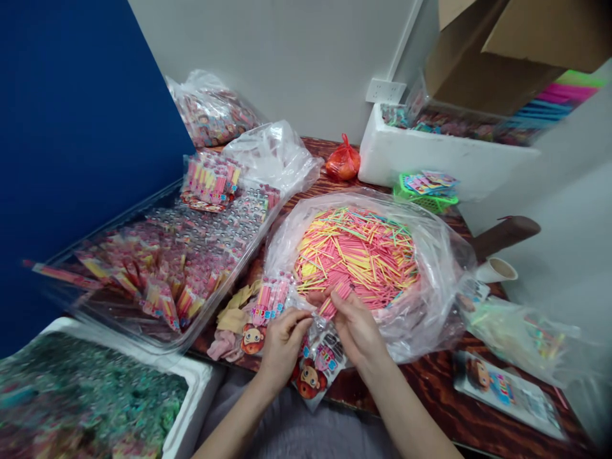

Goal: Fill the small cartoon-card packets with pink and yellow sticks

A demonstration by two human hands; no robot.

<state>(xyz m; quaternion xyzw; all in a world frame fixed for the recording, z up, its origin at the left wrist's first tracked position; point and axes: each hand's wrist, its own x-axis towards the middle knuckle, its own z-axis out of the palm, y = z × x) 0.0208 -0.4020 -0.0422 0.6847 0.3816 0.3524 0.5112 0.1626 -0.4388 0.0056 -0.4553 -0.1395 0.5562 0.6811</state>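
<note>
Near the table's front edge, my left hand [285, 341] pinches the top of a small printed plastic bag [312, 377] showing a cartoon face. A short bundle of thin pink sticks [335, 299] sits in the closed fingers of my right hand [359, 328], right by the bag's mouth. Behind my hands lies a large clear bag [444, 255] heaped with loose pink, yellow and green sticks [356, 258]. Left of my left hand, a similar printed bag filled with pink sticks [271, 296] rests against crumpled yellow and pink cloth scraps [234, 312].
A clear tray [224, 284] of filled bags stands left, above a white foam box [198, 389]. At the back are a red bag [343, 160], a green basket [430, 201] and another foam box [430, 153] under cardboard [488, 57]. A paper cup [497, 270] lies right, near a stack of printed bags [509, 392].
</note>
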